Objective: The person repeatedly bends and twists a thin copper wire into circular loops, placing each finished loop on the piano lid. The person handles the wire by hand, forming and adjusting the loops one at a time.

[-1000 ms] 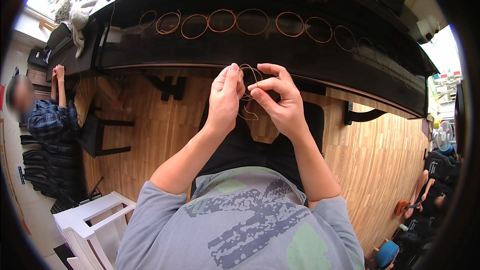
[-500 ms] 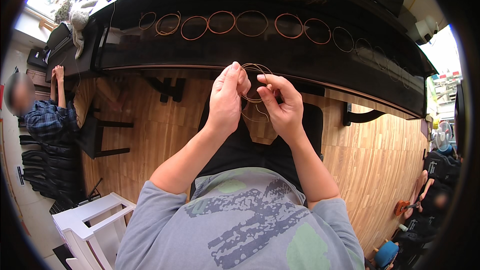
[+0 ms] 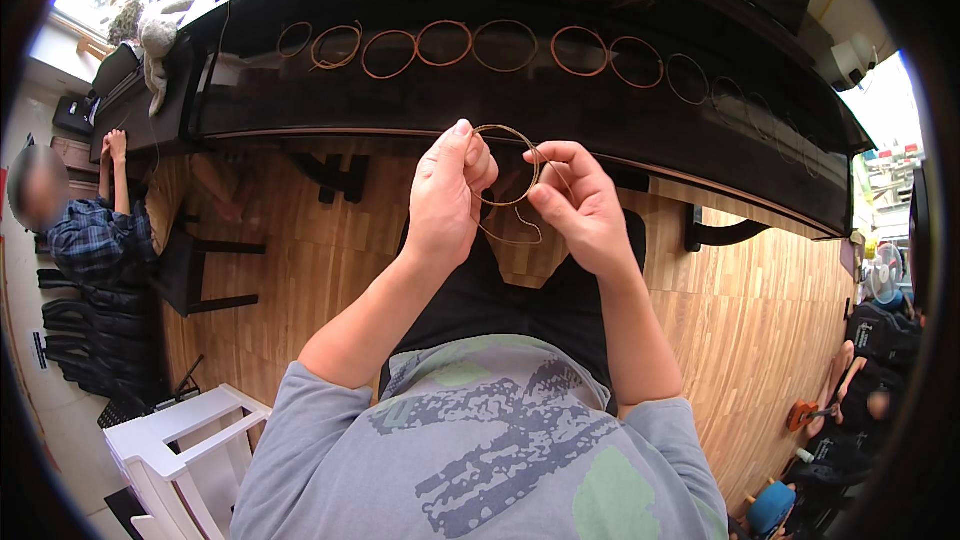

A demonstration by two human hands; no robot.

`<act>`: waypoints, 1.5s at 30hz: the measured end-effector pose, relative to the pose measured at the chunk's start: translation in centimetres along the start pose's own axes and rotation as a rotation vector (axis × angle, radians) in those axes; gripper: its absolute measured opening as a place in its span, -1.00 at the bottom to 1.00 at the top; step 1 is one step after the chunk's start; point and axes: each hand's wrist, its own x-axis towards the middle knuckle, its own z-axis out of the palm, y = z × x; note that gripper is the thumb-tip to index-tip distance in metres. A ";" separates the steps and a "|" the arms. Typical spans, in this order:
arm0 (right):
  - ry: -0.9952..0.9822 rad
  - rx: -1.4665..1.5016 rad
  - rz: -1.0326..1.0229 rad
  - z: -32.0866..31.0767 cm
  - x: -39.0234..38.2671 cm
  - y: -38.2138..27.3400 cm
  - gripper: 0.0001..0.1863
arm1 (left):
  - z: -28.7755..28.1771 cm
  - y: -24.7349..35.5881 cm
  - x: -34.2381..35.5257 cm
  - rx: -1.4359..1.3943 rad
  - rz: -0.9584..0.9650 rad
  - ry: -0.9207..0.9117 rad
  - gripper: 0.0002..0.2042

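Note:
In front of me, just off the near edge of a black piano (image 3: 400, 105), is a thin brass-coloured coiled wire string (image 3: 508, 204). My left hand (image 3: 446, 185) pinches the left side of its loop between thumb and fingers. At the right side of the loop, the thumb and bent fingers of my right hand (image 3: 582, 202) curl around the wire. One loose end dangles in a curve below the coil, and another strand shows by the right fingers. Several similar rings, such as a copper-coloured coiled string (image 3: 443, 44), lie in a row on the piano's glossy black surface.
Beneath the piano runs a wood floor (image 3: 730, 320). At far left, another person in a plaid shirt (image 3: 98, 245) rests their hands on the piano end, beside a black chair (image 3: 215, 275). A white wooden frame (image 3: 185, 450) stands at lower left; a small ukulele-like instrument (image 3: 803, 415) at right.
The strands of the coil have drawn together into a tidier single ring. My right hand has shifted a little to the right, and my left hand slightly to the left.

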 end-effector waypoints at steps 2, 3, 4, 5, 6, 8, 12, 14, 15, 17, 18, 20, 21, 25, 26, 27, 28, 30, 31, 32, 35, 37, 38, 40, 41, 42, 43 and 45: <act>0.033 0.011 0.029 -0.6 -0.1 -1.1 -0.75 | -0.5 0.1 0.1 0.101 0.045 -0.007 -0.67; 0.048 -0.028 0.040 -0.6 0.0 -1.4 -0.78 | -0.8 0.0 0.2 0.166 0.074 -0.014 -0.66; 0.063 -0.068 0.052 -0.6 0.3 -1.5 -0.79 | -1.0 -0.1 0.2 0.231 0.102 -0.020 -0.66; 0.042 -0.114 0.084 -0.7 0.4 -1.6 -0.80 | -1.1 -0.1 0.1 0.306 0.098 -0.025 -0.66; 0.023 -0.163 0.115 -0.9 0.6 -1.7 -0.81 | -1.1 -0.1 0.0 0.379 0.093 -0.033 -0.66; 0.010 -0.237 0.149 -1.3 0.7 -1.7 -0.82 | -1.2 0.1 -0.1 0.475 0.069 -0.053 -0.67; 0.065 -0.233 0.166 -1.4 0.7 -1.7 -0.84 | -1.5 0.3 0.1 0.569 0.081 -0.110 -0.69; 0.101 -0.227 0.147 -0.8 0.8 -1.8 -0.85 | -1.7 0.3 0.0 0.553 0.056 -0.130 -0.70; 0.119 -0.254 0.122 -0.4 0.8 -1.9 -0.85 | -1.6 0.7 -0.1 0.508 0.004 -0.139 -0.70; 0.145 -0.398 0.079 0.0 0.8 -2.4 -0.87 | -1.3 1.5 -0.3 0.425 -0.112 -0.132 -0.71; 0.151 -0.513 0.061 0.2 0.7 -2.7 -0.88 | -1.3 2.0 -0.4 0.388 -0.174 -0.114 -0.71; 0.193 -0.661 -0.057 0.4 0.8 -2.5 -0.90 | -1.4 2.2 -0.5 0.307 -0.250 -0.099 -0.72; 0.231 -0.694 -0.158 0.4 0.8 -1.8 -0.91 | -1.5 2.1 -0.5 0.262 -0.264 -0.104 -0.73; 0.287 -0.690 -0.264 0.6 0.9 -1.6 -0.92 | -1.3 2.1 -0.6 0.176 -0.289 -0.107 -0.72; 0.273 -0.594 -0.196 0.5 0.9 -1.6 -0.91 | -1.3 2.1 -0.7 0.181 -0.296 -0.105 -0.72; 0.259 -0.500 -0.129 0.3 0.9 -1.6 -0.91 | -1.3 2.2 -0.7 0.185 -0.304 -0.104 -0.71; 0.244 -0.405 -0.063 0.1 0.8 -1.5 -0.90 | -1.2 2.2 -0.7 0.190 -0.311 -0.103 -0.70; 0.232 -0.335 -0.032 0.0 0.8 -1.7 -0.90 | -1.4 2.3 -0.6 0.227 -0.321 -0.109 -0.69; 0.225 -0.300 -0.016 0.0 0.8 -1.8 -0.89 | -1.5 2.3 -0.6 0.246 -0.326 -0.112 -0.69; 0.213 -0.287 0.008 -0.2 0.9 -1.8 -0.88 | -1.6 2.3 -0.6 0.261 -0.307 -0.105 -0.69; 0.177 -0.237 0.125 -1.0 1.0 -2.2 -0.85 | -2.1 1.8 -0.6 0.314 -0.242 -0.079 -0.71; 0.149 -0.180 0.253 -1.8 0.8 -2.4 -0.83 | -2.3 1.6 -0.7 0.372 -0.181 -0.051 -0.73; 0.120 -0.245 0.212 -2.1 0.7 -2.3 -0.82 | -2.3 1.6 -0.8 0.408 -0.164 -0.048 -0.73; 0.063 -0.374 0.131 -2.4 0.4 -2.1 -0.82 | -2.3 1.4 -0.9 0.478 -0.130 -0.042 -0.74; 0.040 -0.528 0.124 -2.4 0.3 -2.6 -0.83 | -2.3 1.3 -1.0 0.505 -0.100 -0.046 -0.74; -0.002 -0.387 0.185 -2.6 0.3 -3.0 -0.83 | -2.3 1.1 -1.1 0.531 -0.070 -0.052 -0.74; -0.045 -0.245 0.245 -2.9 0.3 -3.4 -0.83 | -2.2 0.9 -1.2 0.556 -0.039 -0.058 -0.74; -0.089 0.016 0.294 -3.1 0.4 -3.4 -0.82 | -2.1 0.7 -1.4 0.543 -0.012 -0.082 -0.73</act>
